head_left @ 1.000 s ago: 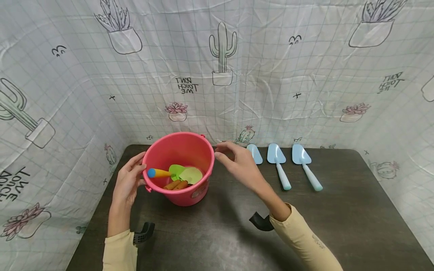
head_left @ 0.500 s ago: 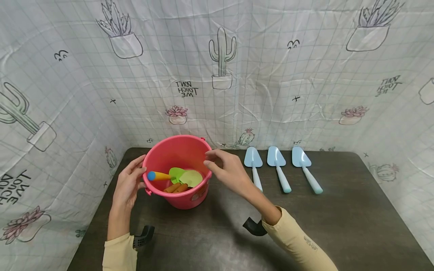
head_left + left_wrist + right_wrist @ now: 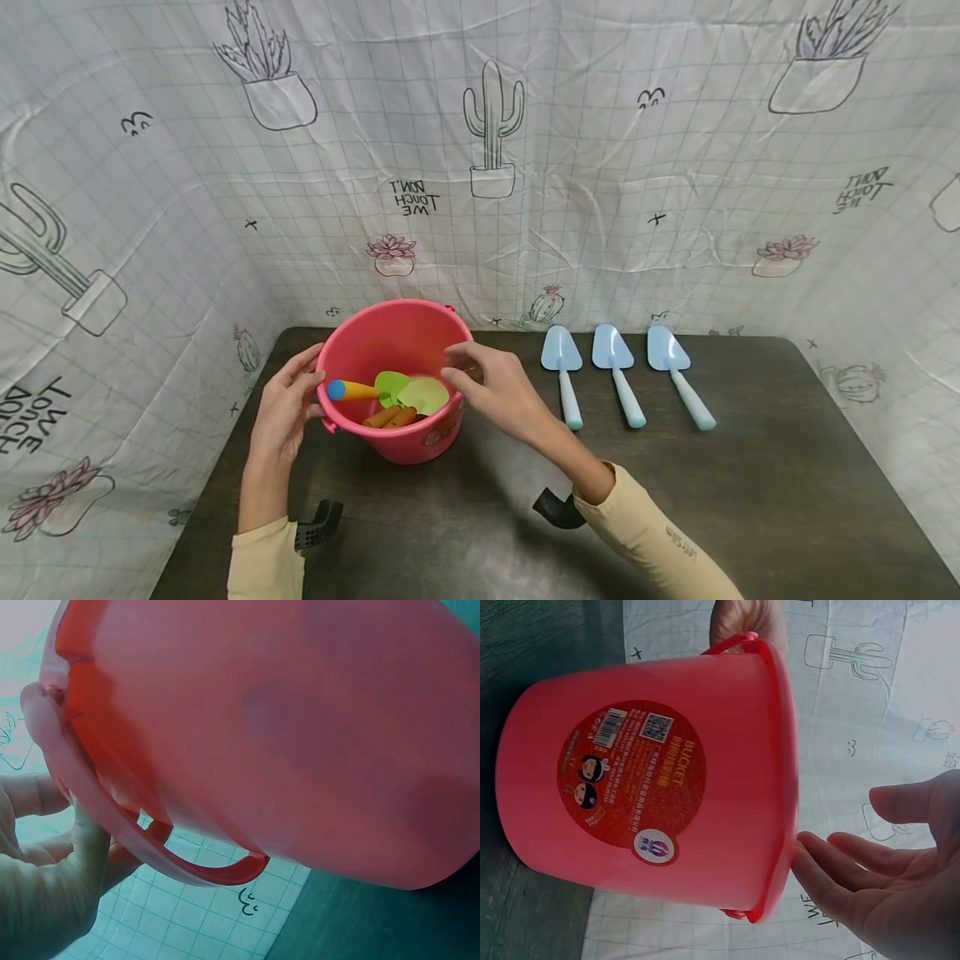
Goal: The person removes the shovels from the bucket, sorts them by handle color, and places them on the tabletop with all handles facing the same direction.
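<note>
A red-pink bucket (image 3: pixel 408 446) stands on the dark table with its mouth towards me. My left hand (image 3: pixel 279 408) grips its rim on the left side. In the left wrist view, the fingers (image 3: pixel 34 793) close around the rim beside the loose carrying handle (image 3: pixel 127 825). Inside the bucket lie a trowel with a blue-tipped yellow handle (image 3: pixel 356 390), a pale green blade (image 3: pixel 424 395) and two orange-brown handles (image 3: pixel 392 417). My right hand (image 3: pixel 498 387) hovers over the right rim with fingers loosely bent and nothing in them. In the right wrist view, its fingertips are right at the rim.
Three light blue trowels with white handles lie side by side right of the bucket: a left one (image 3: pixel 562 350), a middle one (image 3: pixel 612 348) and a right one (image 3: pixel 667 348). A white cactus-print cloth (image 3: pixel 600 150) hangs behind the table (image 3: pixel 787 483).
My right hand has moved left and slightly down, from beside the bucket to over its right rim, uncovering the left blue trowel. My left hand has stayed on the rim.
</note>
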Motion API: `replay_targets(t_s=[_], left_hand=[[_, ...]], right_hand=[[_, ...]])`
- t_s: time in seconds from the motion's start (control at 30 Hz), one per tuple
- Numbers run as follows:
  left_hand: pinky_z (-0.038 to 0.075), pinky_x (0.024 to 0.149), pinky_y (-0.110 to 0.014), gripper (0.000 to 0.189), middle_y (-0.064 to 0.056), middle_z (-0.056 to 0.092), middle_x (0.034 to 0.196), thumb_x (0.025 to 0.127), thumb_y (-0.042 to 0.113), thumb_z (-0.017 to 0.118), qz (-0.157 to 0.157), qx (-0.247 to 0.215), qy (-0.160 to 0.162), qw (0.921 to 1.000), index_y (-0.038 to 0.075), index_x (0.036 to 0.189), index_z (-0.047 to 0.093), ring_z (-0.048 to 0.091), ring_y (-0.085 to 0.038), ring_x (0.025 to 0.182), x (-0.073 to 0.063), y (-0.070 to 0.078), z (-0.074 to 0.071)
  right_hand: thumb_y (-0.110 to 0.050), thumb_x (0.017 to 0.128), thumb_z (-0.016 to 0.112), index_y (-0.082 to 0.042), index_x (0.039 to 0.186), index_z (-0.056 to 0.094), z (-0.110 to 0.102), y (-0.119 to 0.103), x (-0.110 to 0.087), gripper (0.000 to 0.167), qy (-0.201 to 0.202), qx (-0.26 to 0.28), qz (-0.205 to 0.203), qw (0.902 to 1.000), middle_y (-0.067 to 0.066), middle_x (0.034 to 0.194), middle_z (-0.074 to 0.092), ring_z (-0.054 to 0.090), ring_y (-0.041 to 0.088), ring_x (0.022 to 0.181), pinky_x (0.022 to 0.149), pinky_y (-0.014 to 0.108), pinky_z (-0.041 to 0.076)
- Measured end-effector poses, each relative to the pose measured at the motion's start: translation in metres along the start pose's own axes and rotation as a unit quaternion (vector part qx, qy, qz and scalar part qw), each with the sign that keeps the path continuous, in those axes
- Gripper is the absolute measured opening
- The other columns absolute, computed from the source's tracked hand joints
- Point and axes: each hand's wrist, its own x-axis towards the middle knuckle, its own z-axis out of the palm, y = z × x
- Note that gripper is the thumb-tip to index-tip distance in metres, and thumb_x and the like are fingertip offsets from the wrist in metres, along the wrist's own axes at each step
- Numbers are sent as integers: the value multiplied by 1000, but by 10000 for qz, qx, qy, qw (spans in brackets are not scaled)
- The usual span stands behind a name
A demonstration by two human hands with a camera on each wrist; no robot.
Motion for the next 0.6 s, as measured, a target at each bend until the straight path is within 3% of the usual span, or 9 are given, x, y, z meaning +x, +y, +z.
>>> replay_targets(t_s=[0.33, 0.6], left_hand=[[61, 74, -24, 51, -8, 55, 133, 107, 13, 54, 30, 21, 23, 10000, 6, 157, 42, 71, -13, 109, 0, 0, 0], [61, 75, -25, 51, -8, 54, 134, 107, 13, 53, -15, 13, 25, 10000, 6, 157, 42, 70, -13, 110, 0, 0, 1]], right_hand=[[-12, 99, 70, 2, 129, 66, 4, 2, -1, 33, -46, -133, -217, 9997, 11, 117, 74, 73, 22, 98, 83, 33, 62], [-11, 99, 68, 3, 130, 65, 10, 2, 4, 34, -377, -248, -541, 9975, 14, 120, 73, 73, 24, 105, 92, 41, 60]])
